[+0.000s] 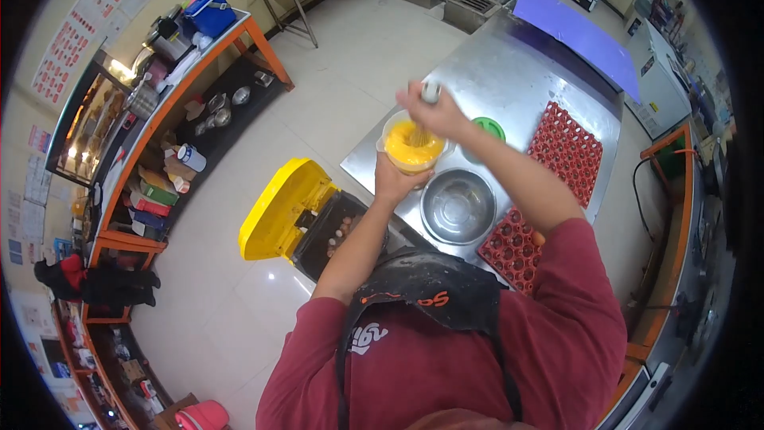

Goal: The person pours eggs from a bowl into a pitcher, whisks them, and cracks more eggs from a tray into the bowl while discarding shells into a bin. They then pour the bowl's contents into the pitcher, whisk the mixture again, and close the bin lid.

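My left hand (398, 181) is wrapped around the lower side of a clear plastic tub (387, 129) at the near-left edge of the steel table. Bright yellow beaten egg (404, 152) fills much of the tub. Above it, my right hand (436, 117) is closed around the handle of a whisk (430, 94), whose wires reach down into the egg. A steel bowl (458, 206) stands close to the tub on the right, and a green lid (489, 128) lies behind the bowl, partly covered by my right forearm.
Red egg trays (567, 151) line the table's right side; one egg (539, 238) sits in the nearer tray. A yellow-lidded bin (274, 211) stands open at the left, with eggshells inside. A purple panel (577, 40) borders the steel table (509, 64) at the back.
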The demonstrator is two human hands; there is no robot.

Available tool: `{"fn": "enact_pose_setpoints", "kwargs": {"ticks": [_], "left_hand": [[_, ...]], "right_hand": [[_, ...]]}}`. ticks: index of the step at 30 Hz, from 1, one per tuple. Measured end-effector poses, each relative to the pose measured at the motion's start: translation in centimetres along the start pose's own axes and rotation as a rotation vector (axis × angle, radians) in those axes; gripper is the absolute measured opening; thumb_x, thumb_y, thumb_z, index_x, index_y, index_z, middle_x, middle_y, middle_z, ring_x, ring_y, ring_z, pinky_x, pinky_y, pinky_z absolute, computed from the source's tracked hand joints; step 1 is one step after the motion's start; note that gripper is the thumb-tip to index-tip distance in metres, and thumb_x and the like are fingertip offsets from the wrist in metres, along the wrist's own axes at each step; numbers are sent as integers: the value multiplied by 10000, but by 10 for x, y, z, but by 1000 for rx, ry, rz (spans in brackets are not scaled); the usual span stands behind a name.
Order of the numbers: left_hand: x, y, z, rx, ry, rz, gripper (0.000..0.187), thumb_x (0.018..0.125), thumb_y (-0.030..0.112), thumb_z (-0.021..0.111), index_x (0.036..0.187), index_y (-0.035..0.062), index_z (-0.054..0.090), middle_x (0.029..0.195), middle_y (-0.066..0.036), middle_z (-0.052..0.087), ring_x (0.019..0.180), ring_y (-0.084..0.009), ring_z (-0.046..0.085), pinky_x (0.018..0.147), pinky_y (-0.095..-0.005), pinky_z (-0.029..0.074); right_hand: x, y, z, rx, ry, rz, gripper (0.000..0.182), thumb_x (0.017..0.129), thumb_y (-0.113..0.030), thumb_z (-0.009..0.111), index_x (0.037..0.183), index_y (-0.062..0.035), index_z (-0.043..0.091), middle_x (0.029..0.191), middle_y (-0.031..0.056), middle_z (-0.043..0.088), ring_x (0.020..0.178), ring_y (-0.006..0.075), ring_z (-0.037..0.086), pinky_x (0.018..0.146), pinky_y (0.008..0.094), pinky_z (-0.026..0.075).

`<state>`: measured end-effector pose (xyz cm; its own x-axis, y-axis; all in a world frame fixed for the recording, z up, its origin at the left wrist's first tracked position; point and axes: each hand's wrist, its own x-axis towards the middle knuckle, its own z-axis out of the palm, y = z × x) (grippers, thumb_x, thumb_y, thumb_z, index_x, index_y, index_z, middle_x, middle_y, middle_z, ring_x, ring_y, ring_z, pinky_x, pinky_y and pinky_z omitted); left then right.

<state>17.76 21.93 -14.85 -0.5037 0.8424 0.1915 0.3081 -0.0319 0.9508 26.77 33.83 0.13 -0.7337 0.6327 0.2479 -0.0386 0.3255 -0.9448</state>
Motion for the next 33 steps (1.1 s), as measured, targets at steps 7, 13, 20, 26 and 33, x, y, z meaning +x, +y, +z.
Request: {"fn": "enact_pose_setpoints", "kwargs": {"ticks": [7,13,20,26,33], "left_hand": [[-3,0,-2,-2,-12,34,1073,570,294,989,1392,0,365,1345,-168,548,1265,-308,560,1082,-396,443],[-1,-1,-4,4,-15,58,1070,560,300,990,1392,11,382,1344,-166,560,1261,-311,569,1074,-397,451],[1,-1,-6,9,-3,87,1068,548,308,990,1392,24,401,1342,-164,574,1256,-316,579,1065,-398,460],[0,-10,-8,29,24,140,1066,538,315,991,1392,35,418,1341,-161,586,1252,-320,588,1058,-398,468],[-6,2,-16,80,34,45,1078,534,390,968,1408,52,434,1320,-186,583,1253,-368,569,1056,-437,465]], "right_hand": [[1,13,33,-148,166,93,392,1020,-311,611,710,-106,485,615,-58,426,554,45,397,503,270,335],[18,-103,-18,240,71,-139,461,1037,-367,593,688,-125,411,550,-24,407,484,86,431,455,259,306],[14,-71,-7,261,202,-180,418,1056,-296,563,712,-114,410,550,-18,392,484,98,407,465,264,307],[-9,-5,1,459,-69,-120,282,1015,-149,568,747,-93,501,615,-26,492,535,78,468,504,251,371],[6,-39,-19,449,-291,-177,374,1059,-242,542,739,-95,417,580,-2,444,523,95,448,488,258,358]]}}
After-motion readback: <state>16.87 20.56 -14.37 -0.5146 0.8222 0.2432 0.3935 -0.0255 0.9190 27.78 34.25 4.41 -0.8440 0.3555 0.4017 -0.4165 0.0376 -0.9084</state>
